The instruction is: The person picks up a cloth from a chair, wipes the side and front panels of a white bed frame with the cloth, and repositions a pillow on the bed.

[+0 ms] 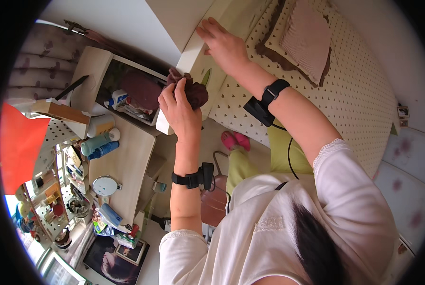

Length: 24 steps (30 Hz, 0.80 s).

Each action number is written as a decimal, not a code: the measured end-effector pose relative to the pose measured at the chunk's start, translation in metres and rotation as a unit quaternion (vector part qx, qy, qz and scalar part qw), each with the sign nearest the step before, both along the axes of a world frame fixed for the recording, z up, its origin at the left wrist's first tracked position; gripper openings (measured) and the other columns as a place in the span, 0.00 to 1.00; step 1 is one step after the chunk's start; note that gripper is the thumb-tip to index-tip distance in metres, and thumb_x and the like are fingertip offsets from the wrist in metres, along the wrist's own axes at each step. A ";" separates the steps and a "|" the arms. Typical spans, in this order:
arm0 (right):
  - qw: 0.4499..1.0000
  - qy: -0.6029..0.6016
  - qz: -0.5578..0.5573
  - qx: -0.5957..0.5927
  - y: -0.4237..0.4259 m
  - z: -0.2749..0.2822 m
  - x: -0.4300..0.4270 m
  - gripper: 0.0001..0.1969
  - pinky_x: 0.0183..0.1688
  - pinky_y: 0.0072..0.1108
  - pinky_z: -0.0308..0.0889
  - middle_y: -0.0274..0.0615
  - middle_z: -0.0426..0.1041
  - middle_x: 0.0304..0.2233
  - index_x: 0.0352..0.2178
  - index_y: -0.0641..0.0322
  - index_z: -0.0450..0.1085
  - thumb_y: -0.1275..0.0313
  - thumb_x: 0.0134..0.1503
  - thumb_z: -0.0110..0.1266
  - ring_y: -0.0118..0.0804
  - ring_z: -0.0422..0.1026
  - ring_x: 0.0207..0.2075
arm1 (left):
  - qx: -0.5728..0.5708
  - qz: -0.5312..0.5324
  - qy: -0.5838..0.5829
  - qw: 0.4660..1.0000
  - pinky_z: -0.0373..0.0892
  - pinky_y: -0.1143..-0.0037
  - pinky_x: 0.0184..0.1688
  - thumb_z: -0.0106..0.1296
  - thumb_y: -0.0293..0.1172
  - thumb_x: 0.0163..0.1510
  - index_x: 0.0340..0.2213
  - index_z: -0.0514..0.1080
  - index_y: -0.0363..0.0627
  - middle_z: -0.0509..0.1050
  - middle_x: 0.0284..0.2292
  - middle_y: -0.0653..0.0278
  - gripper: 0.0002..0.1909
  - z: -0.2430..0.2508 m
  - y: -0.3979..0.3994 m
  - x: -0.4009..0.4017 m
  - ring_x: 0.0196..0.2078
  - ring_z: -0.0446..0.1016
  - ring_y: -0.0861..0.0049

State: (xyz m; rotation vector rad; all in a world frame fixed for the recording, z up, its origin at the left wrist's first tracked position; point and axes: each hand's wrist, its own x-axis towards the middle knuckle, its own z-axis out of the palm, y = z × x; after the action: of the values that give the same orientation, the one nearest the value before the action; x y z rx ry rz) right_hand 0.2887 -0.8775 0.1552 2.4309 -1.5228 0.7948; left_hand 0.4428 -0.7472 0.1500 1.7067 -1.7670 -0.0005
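My left hand (180, 108) grips a bundled dark maroon cloth (194, 91) over the white headboard (190, 58) of the bed, its fingers curled on the near side of the bundle. Farther up, my right hand (226, 46) is held palm down with fingers spread and nothing in it; its fingertips are over or on the headboard's upper part, and contact cannot be told. Just left of the cloth is an open cubby (105, 76) holding a dark maroon rounded item (141, 91), a white and blue bottle (118, 99) and small packets. Both wrists wear black straps with small devices.
A bed with a heart-dotted sheet (355, 107) and a pink striped pillow (305, 39) lies at the right. On the left, a wooden desk (127, 156) bears bottles and a round mirror (105, 186). A reddish-brown chair (214, 206) stands below; cables hang from the wrist devices.
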 end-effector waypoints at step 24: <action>0.994 -0.005 0.109 0.032 -0.171 0.017 -0.156 0.26 0.62 0.41 0.56 0.44 0.64 0.55 0.53 0.65 0.65 0.75 0.50 0.59 0.43 0.58 0.62 | 0.083 0.265 -0.083 0.957 0.68 0.63 0.47 0.57 0.18 0.40 0.40 0.71 0.41 0.75 0.40 0.54 0.21 0.025 -0.042 -0.070 0.46 0.71 0.53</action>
State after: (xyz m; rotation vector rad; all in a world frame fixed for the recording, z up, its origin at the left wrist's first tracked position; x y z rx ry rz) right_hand 0.1327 -1.0482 0.1727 2.6775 -1.3200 0.8090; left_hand 0.3731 -0.7890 0.1754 2.3162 -1.3987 0.2420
